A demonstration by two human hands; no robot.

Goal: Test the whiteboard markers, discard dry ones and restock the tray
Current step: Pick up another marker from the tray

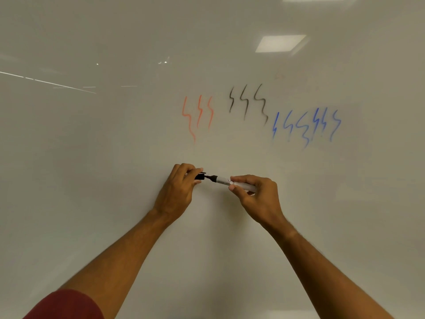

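Before the whiteboard (115, 157), at mid-height and just below the test marks, a marker (232, 181) with a white barrel and black tip is held level, off the board surface as far as can be judged. Right hand (258, 199): fingers curled round the barrel, thumb and forefinger pinching it near its middle. Tip points toward the left hand (178, 192), whose fingers pinch a black cap (199, 176). Cap mouth faces the tip; the two lie in line and very close, but whether they touch cannot be told.

Above the hands, three groups of zigzag strokes stand on the board: red strokes (197, 115), black strokes (248, 102) to their right and slightly higher, blue strokes (307, 124) furthest right. Ceiling lights reflect near the upper right corner. A dark red sleeve (66, 305) shows at the lower left edge.
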